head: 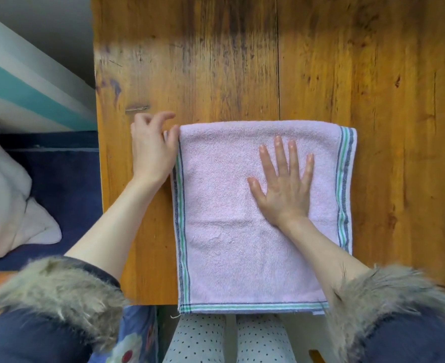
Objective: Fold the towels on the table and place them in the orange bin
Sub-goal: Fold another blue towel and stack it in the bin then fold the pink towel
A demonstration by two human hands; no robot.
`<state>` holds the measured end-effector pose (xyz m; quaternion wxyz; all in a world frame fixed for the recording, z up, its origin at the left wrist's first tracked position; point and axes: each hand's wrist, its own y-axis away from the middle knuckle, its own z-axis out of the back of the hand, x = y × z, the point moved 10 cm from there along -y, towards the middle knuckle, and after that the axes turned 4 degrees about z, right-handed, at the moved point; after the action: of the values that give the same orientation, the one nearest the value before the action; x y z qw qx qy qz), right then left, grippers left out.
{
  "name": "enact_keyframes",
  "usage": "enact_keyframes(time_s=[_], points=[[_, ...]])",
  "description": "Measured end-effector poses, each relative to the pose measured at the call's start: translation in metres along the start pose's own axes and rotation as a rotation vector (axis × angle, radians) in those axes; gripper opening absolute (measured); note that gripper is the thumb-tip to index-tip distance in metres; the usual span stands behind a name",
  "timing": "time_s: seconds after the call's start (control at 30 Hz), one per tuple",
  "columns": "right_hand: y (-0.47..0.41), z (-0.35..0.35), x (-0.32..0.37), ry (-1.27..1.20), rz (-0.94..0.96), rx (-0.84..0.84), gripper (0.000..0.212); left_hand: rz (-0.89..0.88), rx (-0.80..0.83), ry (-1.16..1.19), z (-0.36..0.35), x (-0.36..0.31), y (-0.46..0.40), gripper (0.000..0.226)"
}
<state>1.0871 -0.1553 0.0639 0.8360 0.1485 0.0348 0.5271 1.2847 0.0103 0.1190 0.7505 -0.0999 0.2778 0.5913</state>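
The pink towel [242, 231] lies flat on the bench [347, 74], its near edge overhanging. The right hand [284, 189] presses it, fingers spread, holding nothing; the left hand [153, 150] pinches the far-left corner. Best to keep the edges aligned while folding across.

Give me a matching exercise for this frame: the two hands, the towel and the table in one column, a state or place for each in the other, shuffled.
Column 1:
1. left hand
2. right hand
3. pink towel
4. wooden table

Column 2:
A. lies spread flat, near edge overhanging
B. pressed flat, fingers spread
C. at the towel's far left corner, fingers curled
D. bare boards beyond the towel

Pairs: 1-C, 2-B, 3-A, 4-D
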Motion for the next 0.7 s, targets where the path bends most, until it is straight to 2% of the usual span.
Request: enact_keyframes(time_s=[0.1, 0.17, 0.23, 0.3, 0.4, 0.53, 0.63, 0.7], points=[[0.000, -0.001, 0.000, -0.001, 0.002, -0.001, 0.070, -0.335, -0.009, -0.255, -0.017, -0.027, 0.013, 0.037], [0.000, -0.001, 0.000, -0.004, 0.005, -0.001, 0.070, -0.521, 0.076, -0.336, -0.038, -0.039, 0.027, 0.042], [-0.001, -0.001, -0.001, -0.004, 0.006, -0.001, 0.069, -0.628, 0.194, -0.399, -0.061, -0.040, 0.043, 0.050], [0.000, -0.001, -0.001, -0.006, 0.006, 0.000, 0.068, -0.609, 0.259, -0.445, -0.075, -0.030, 0.049, 0.055], [0.000, -0.001, 0.000, -0.015, 0.009, -0.002, 0.068, -0.526, 0.244, -0.508, -0.080, -0.018, 0.045, 0.059], [0.000, 0.005, 0.001, -0.092, 0.051, -0.024, 0.064, -0.490, 0.274, -0.461, -0.079, -0.024, 0.041, 0.061], [0.000, 0.034, -0.019, -0.274, 0.058, -0.207, 0.052, -0.466, 0.249, -0.382, -0.066, -0.025, 0.035, 0.057], [-0.002, 0.061, -0.050, -0.266, 0.016, -0.399, 0.037, -0.447, 0.163, -0.342, -0.050, -0.023, 0.026, 0.049]])
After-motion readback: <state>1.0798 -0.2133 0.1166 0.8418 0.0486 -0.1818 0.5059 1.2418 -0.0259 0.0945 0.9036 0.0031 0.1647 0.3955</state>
